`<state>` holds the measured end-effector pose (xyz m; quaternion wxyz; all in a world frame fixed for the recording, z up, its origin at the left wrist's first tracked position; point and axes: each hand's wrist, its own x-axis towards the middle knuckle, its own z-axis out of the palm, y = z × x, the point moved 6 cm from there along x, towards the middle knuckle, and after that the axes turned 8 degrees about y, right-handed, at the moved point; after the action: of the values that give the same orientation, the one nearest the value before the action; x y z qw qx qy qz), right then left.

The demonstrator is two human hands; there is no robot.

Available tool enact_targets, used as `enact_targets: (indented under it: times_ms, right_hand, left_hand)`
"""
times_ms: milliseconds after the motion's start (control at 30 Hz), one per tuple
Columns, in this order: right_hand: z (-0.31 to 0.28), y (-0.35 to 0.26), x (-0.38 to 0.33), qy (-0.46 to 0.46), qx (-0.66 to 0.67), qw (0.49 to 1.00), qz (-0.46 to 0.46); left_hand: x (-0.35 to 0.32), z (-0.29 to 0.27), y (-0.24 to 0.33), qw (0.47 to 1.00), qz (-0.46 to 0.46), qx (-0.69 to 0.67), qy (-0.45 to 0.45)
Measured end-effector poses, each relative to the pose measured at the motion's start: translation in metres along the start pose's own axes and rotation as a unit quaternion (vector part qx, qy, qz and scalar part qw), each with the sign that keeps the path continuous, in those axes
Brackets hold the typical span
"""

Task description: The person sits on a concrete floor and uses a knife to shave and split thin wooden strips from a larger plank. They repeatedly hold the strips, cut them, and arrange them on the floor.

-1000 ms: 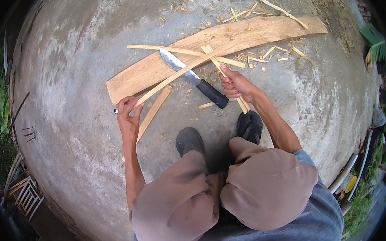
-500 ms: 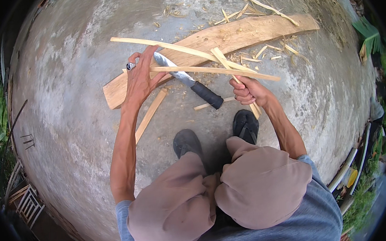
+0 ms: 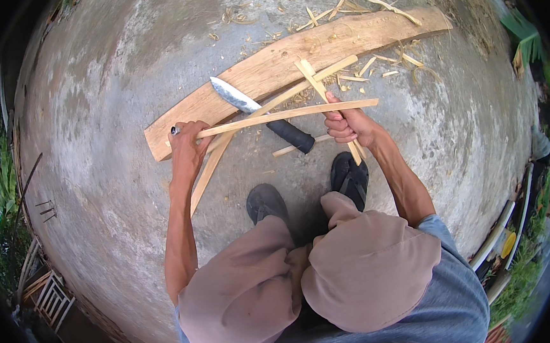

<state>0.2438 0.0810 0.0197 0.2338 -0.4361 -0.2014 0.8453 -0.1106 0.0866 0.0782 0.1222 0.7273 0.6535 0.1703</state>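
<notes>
My left hand (image 3: 190, 142), with a ring on one finger, is closed around the left end of a long pale wooden strip (image 3: 284, 115). A second strip (image 3: 282, 96) slants from beside its fingers up to the right, crossing the first; whether the hand grips this one too is unclear. My right hand (image 3: 351, 126) grips a small bundle of thin wooden strips (image 3: 311, 74), which cross the slanting one. The long strip's right end passes over this hand's fingers. Between the hands lies a knife (image 3: 234, 96) with a black-wrapped handle, its blade against a plank.
The long curved wooden plank (image 3: 267, 60) lies across the concrete floor ahead. Another strip (image 3: 211, 173) rests below my left hand, and a short stick (image 3: 289, 150) near the knife handle. Shavings and offcuts (image 3: 361, 76) are scattered around the plank. My sandalled feet (image 3: 266, 201) are close by.
My left hand has come down toward me, closing its spread fingers on the strip's end. The second strip has swung, its left end nearer me and its right end farther. My right hand has barely moved.
</notes>
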Motion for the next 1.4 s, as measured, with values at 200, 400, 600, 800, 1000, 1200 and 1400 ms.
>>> enact_targets:
  times_ms: [200, 400, 600, 800, 1000, 1200, 1400]
  right_hand:
    - [-0.009, 0.018, 0.02, 0.016, -0.017, 1.0, -0.009]
    - [-0.023, 0.029, 0.031, 0.09, -0.072, 0.993, -0.024]
    - [-0.026, 0.028, 0.036, 0.186, -0.248, 0.947, -0.083]
    - [-0.028, 0.031, 0.041, 0.211, -0.096, 0.965, -0.124]
    - [-0.03, 0.03, 0.044, 0.155, -0.057, 0.979, -0.117]
    - [-0.036, 0.031, 0.051, 0.176, -0.16, 0.965, -0.111]
    - [-0.039, 0.025, 0.05, 0.202, -0.077, 0.96, -0.178]
  left_hand:
    - [-0.069, 0.053, -0.036, 0.957, -0.214, -0.189, -0.057]
    - [-0.115, 0.065, -0.052, 0.933, -0.284, -0.222, -0.005]
    - [-0.131, 0.066, -0.087, 0.927, -0.293, -0.233, 0.038]
    - [-0.119, 0.06, -0.074, 0.935, -0.274, -0.21, 0.082]
    - [-0.091, 0.059, -0.025, 0.958, -0.219, -0.109, 0.147]
    - [-0.061, 0.062, 0.012, 0.977, -0.145, -0.06, 0.147]
    - [-0.064, 0.077, -0.013, 0.967, -0.217, -0.099, 0.084]
